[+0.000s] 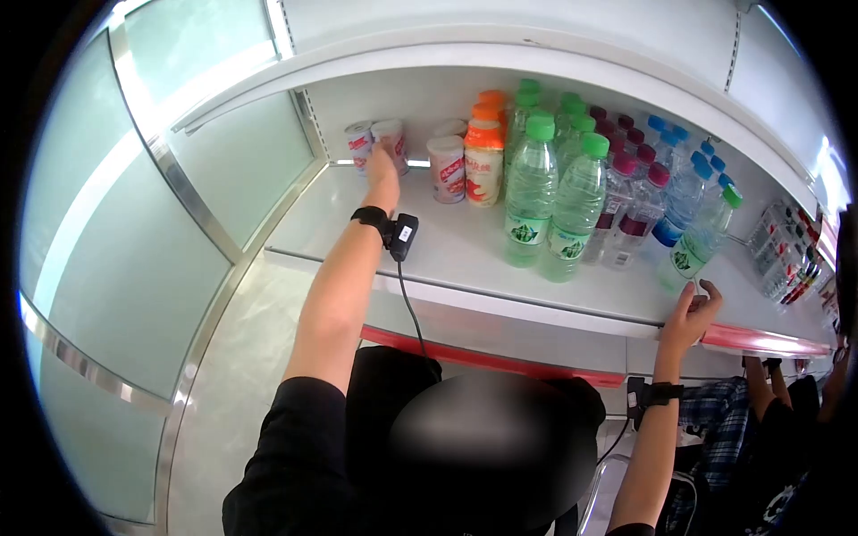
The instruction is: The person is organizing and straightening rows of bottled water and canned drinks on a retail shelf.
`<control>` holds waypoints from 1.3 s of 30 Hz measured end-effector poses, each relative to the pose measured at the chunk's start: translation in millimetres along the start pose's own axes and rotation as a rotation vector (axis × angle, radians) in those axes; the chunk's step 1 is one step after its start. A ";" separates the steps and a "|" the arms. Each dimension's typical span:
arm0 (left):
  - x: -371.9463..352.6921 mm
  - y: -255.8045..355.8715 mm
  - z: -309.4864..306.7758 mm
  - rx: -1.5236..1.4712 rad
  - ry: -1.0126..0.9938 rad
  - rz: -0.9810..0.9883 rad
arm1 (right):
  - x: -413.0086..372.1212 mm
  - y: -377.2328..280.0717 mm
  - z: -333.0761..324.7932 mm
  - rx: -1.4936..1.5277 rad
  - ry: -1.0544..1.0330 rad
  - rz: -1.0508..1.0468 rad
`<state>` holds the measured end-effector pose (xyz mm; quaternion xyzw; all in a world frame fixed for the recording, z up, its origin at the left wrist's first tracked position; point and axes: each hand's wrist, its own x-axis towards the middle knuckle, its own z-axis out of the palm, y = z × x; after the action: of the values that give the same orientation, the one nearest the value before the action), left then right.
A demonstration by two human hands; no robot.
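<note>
My left hand (382, 171) reaches to the back left of the shelf and is closed on a white-and-red can (391, 134). Its fingers are partly hidden against the can. A similar can (359, 146) stands just left of it. To the right are another white-and-red can (448, 170) and an orange-capped bottle (483, 165). My right hand (693, 314) hovers at the shelf's front edge, fingers apart and slightly curled, holding nothing. The nearest thing to it is a green-capped bottle (702, 241), which leans to the right in this view.
Large green-capped bottles (529, 192) stand at the middle of the white shelf (429, 241), beside purple-capped bottles (641, 219) and blue-capped bottles (686, 201). Wrapped bottle packs (786, 250) sit at far right. Glass panels (116, 241) rise at left. Another person (760, 438) is at lower right.
</note>
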<state>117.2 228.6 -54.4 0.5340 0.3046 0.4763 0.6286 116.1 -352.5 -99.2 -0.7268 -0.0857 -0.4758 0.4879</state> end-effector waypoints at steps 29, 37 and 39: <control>71.2 27.3 -63.3 0.469 -0.458 0.024 | -0.9 7.9 -0.9 0.048 0.001 -0.007; 8.0 38.3 -65.4 0.474 -0.675 0.075 | -0.2 7.6 -1.2 0.041 -0.035 0.080; -9.4 45.3 -68.4 0.476 -0.738 0.084 | 0.2 7.1 -0.1 0.033 -0.020 0.059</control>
<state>40.4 244.9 -28.6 0.8101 0.1388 0.1951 0.5351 120.4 -356.2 -103.5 -0.7254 -0.0769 -0.4526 0.5129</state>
